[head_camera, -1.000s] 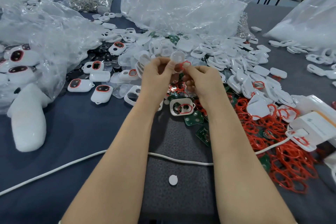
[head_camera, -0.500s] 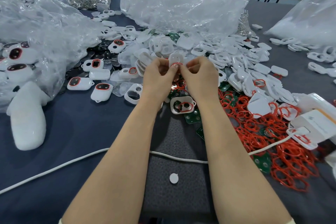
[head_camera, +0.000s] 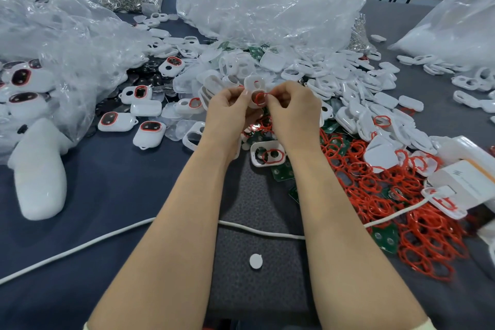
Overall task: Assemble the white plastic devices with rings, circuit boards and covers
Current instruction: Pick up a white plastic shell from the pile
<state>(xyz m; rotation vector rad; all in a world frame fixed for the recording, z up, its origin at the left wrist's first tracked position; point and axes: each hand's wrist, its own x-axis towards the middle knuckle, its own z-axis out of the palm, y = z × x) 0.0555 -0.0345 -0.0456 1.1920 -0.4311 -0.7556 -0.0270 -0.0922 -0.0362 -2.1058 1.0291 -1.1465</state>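
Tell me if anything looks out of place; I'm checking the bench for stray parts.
A lone small white disc lies on the dark mat, apart from the part piles, and a white cable runs straight across the mat, where it might snag.

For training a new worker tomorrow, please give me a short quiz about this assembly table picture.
1. True or false: the left hand and right hand hold a white shell with a red ring between them.
2. The pile of loose red rings lies: A) left of the arms; B) right of the arms; C) inside a bag.
3. What crosses under both forearms?
Key: 1 true; 2 B; 3 the white cable.
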